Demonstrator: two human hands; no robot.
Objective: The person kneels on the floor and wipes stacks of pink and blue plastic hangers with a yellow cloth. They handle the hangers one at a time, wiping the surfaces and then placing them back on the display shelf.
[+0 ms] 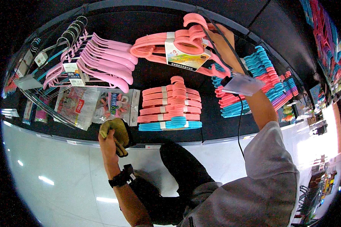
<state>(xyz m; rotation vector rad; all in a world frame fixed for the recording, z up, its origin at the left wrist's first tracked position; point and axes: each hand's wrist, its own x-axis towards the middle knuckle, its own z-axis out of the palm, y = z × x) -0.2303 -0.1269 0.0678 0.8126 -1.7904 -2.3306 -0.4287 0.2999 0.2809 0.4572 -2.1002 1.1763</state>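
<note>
A folded olive-yellow cloth [116, 134] is gripped in my left hand [108, 145], just in front of the shelf's front edge. My right arm reaches up and across the rack. At the upper right end of a bundle of pink hangers [191, 41], my right hand [221, 39] is closed on them with bent fingers, partly hidden by the black rods of a display hook [231, 47]. The bundle carries a paper label [185, 56] and tilts down to the right. Below it hangs a stack of pink and blue hangers [169, 104].
Light pink hangers with metal hooks [106, 62] hang at the left, above flat plastic packets [77, 106]. More blue and pink hangers [250, 89] hang at the right. A clear tag holder [243, 84] juts out near my right forearm, with a thin black cord [240, 128] below it.
</note>
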